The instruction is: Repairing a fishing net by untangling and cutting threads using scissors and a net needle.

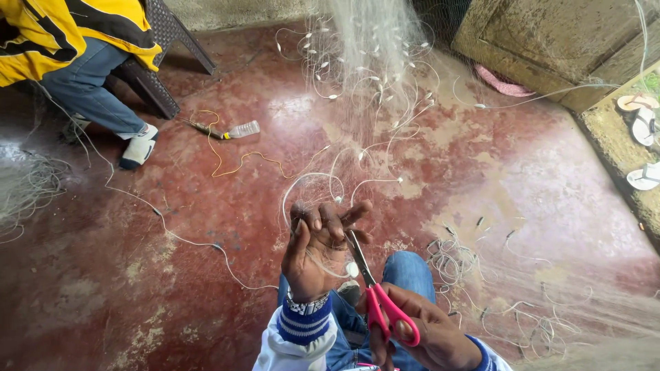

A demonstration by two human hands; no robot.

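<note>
I pinch the net (pixel 357 103) line taut in my left hand (pixel 317 251), right hand (pixel 419 330) gripping scissors (pixel 378 295) (blades kept near fingers, careful).

The scissors (pixel 375 292) in my right hand (pixel 419 336) had glossy pink plastic handles and dull grey metal blades, and the fishing net (pixel 364 62) I pinched with my left hand (pixel 320 244) was fine, translucent white thread with small smooth white floats. The floor (pixel 227 227) under me was red-painted cement, shiny in patches and worn rough and pale in others. My cuff (pixel 304 324) was ribbed knit cloth, my jeans (pixel 409 271) matt denim.
</note>
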